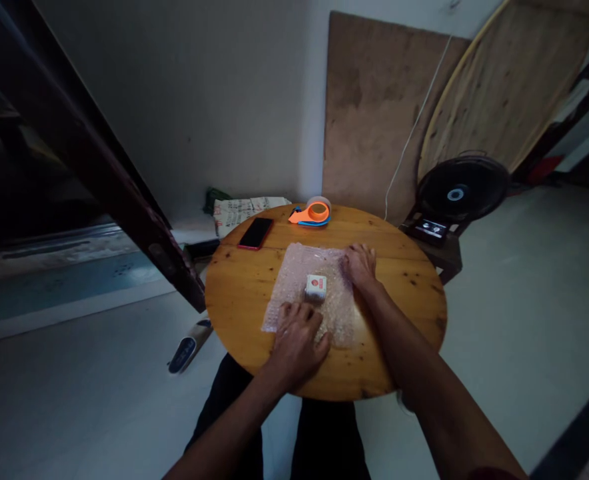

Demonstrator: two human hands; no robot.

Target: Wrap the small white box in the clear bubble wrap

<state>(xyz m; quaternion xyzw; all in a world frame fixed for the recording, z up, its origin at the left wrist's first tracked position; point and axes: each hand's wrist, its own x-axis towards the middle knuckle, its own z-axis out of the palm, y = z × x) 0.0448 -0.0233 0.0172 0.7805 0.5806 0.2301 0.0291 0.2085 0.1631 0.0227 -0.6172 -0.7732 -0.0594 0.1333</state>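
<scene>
A sheet of clear, pinkish bubble wrap lies spread on the round wooden table. Near its middle sits a small white box with a red print on top. My left hand rests on the near edge of the sheet, just below the box, its fingers apart and slightly bent. At the far right edge of the sheet is my right hand, palm down, with its fingers spread and touching the wrap. Neither hand touches the box.
An orange and blue tape dispenser stands at the table's far edge, with a phone to its left. Behind are a wall and a brown board. A round black fan-like object stands at the right.
</scene>
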